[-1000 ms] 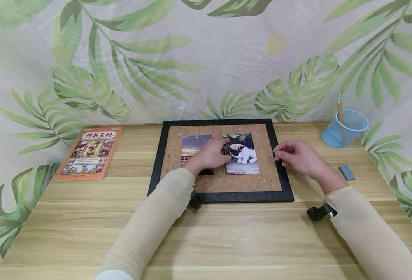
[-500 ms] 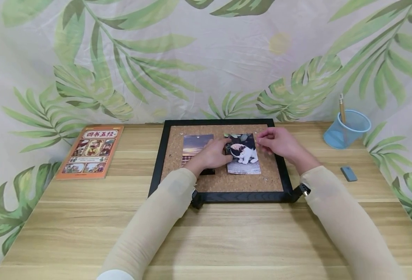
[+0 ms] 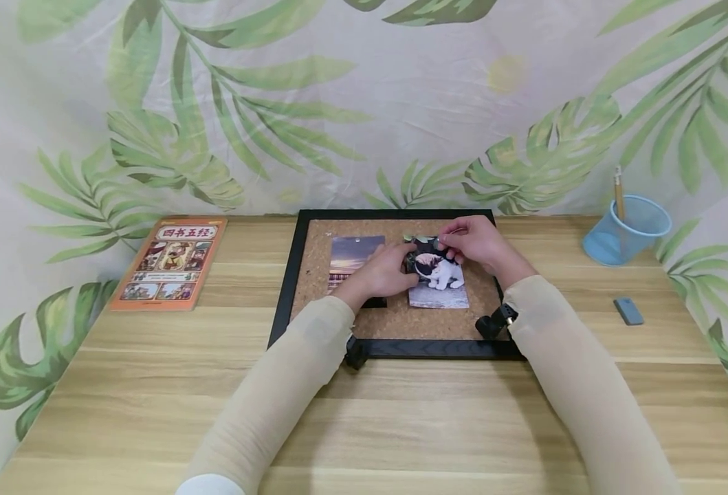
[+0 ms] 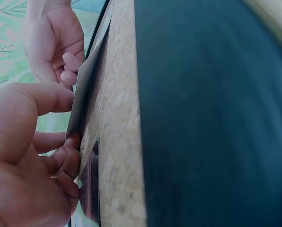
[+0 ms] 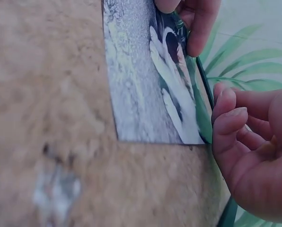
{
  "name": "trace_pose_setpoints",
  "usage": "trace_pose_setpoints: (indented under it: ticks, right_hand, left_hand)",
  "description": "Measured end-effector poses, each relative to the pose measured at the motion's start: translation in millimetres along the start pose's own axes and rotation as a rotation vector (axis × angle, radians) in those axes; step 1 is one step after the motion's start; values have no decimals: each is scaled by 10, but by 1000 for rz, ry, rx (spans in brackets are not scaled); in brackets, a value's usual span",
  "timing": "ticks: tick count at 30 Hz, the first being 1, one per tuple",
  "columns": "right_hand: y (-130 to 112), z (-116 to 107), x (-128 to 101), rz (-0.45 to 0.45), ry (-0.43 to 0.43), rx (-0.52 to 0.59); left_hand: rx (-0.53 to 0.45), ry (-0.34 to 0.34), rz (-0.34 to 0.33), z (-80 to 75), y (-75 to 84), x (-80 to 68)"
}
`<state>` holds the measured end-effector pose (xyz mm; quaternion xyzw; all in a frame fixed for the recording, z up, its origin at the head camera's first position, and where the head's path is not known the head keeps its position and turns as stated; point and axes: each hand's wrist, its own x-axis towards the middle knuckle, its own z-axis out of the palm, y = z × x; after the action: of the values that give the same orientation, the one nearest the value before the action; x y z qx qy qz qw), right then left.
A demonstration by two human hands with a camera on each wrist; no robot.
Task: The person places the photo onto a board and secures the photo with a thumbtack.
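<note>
A cat photo [image 3: 440,292] lies on the cork board [image 3: 425,326] with its black frame. My left hand [image 3: 379,273] grips this photo's left edge between thumb and fingers; in the left wrist view the photo [image 4: 82,90] stands slightly off the cork. At its top edge, the right hand [image 3: 478,242] pinches a tiny shiny thing, apparently a pushpin [image 3: 437,242]. The fingers mostly hide it in the right wrist view, where the right hand [image 5: 257,137] is beside the photo. A sunset photo [image 3: 351,253], pinned at the top, is partly covered by my left hand.
Blurred in the right wrist view, a clear pushpin [image 5: 56,189] sits in the cork. An orange book [image 3: 168,265] lies at the left of the wooden table [image 3: 413,419]. To the right are a blue mesh pen cup [image 3: 626,230] with a pencil [image 3: 619,196] and a grey-blue eraser [image 3: 628,311].
My right hand has moved left from the frame's right side, over the board, to the top of the cat photo. The left hand keeps its hold on the photo. The head view has shifted slightly.
</note>
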<state>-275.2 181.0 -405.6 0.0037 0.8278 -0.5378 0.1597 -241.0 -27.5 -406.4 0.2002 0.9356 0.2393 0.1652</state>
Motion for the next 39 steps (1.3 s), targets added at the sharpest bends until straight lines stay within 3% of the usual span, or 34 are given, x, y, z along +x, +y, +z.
trace_pose_setpoints:
  ticks: [7,14,22,39]
  right_hand:
    - [-15,70,143,14,19,-33]
    - [-93,117,224,48,-10,-186]
    - [-167,149,266,102,-18,-272]
    - [-152,113,342,223,-6,-268]
  left_hand:
    - [5,-3,7,3,-7,7]
    - [-1,-2,3,12,-15,1]
    - [1,-8,2,22,-16,14]
    - [5,-7,-4,25,-17,13]
